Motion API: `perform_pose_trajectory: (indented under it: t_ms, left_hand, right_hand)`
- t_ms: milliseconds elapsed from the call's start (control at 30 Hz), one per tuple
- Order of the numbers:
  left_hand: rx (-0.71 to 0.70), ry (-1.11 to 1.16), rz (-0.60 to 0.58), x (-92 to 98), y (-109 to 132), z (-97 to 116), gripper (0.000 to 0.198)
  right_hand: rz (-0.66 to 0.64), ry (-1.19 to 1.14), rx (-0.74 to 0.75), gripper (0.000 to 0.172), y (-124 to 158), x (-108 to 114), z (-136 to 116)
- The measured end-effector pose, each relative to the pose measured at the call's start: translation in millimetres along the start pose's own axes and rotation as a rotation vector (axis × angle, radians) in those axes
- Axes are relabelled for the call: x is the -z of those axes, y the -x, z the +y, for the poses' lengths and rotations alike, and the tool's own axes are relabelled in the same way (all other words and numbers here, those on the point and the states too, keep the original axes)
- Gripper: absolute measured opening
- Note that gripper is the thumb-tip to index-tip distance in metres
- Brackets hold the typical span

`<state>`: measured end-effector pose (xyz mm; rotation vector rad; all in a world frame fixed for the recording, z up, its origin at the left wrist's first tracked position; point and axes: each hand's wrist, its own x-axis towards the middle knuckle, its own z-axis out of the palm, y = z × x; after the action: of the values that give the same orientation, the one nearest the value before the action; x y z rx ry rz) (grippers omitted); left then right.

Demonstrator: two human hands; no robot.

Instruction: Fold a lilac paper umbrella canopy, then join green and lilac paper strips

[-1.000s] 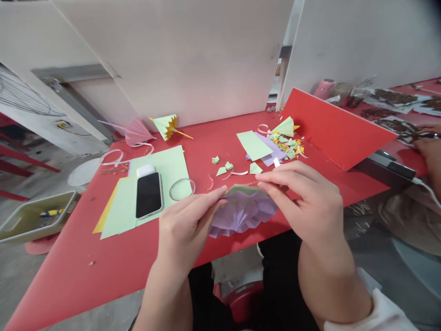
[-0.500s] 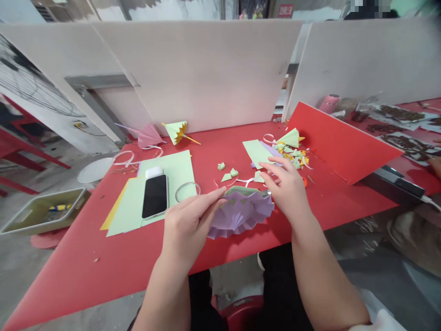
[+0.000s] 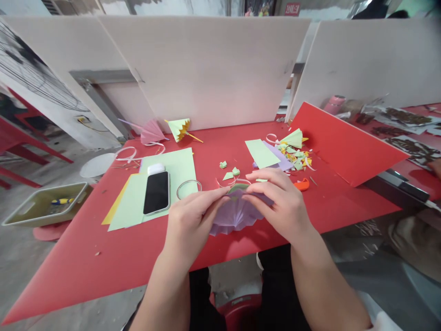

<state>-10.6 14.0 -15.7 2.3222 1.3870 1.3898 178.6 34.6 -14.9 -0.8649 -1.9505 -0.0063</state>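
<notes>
A pleated paper fan shape (image 3: 236, 216), purple on the near side with green showing at its top edge, is held up over the front of the red table. My left hand (image 3: 195, 214) pinches its left top edge between thumb and fingers. On the other side my right hand (image 3: 277, 200) grips the right top edge the same way, and its fingers cover part of the rim. Small green paper scraps (image 3: 230, 174) lie just beyond the fan, beside a thin pink strip. An orange tool (image 3: 302, 184), partly seen, is right of my right hand.
A phone (image 3: 156, 193) and white case (image 3: 156, 168) rest on green sheets (image 3: 131, 209), a ring (image 3: 189, 188) beside them. Little paper umbrellas (image 3: 179, 128) stand at the back. A red board (image 3: 347, 142) leans at right; a bin (image 3: 44, 204) sits left.
My right hand was apart from the fan with fingers spread; it has moved left and closed on the fan's right edge. My left hand keeps its hold.
</notes>
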Motion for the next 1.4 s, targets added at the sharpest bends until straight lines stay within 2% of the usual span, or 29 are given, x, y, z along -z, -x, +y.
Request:
perform_pose_trajectory:
  t_ms: [233, 900, 1067, 1167, 1267, 1400]
  left_hand:
    - [-0.022, 0.029, -0.048, -0.6, -0.2, 1.0, 0.019]
    - [-0.046, 0.029, -0.080, -0.8, -1.3, 7.8, 0.016]
    - [-0.045, -0.004, -0.064, -1.8, 0.6, 7.9, 0.013]
    - [-0.032, -0.005, -0.083, -2.0, 1.5, 8.1, 0.012]
    - [-0.018, -0.011, -0.103, -2.5, 0.6, 8.2, 0.011]
    - [0.016, -0.005, -0.125, -2.8, -2.5, 6.9, 0.009]
  right_hand:
    - [0.032, -0.044, -0.063, 0.002, 1.4, -3.1, -3.7]
    - [0.127, 0.140, -0.005, 0.005, 2.2, -7.3, -11.2]
    - [0.131, 0.172, -0.033, 0.007, 3.8, -8.2, -12.5]
    - [0.101, 0.140, -0.078, 0.020, 3.6, -6.8, -13.4]
    - [0.025, 0.084, -0.111, 0.013, 2.8, -3.9, -13.3]
    - [0.005, 0.038, -0.150, 0.010, 2.6, -1.1, -12.0]
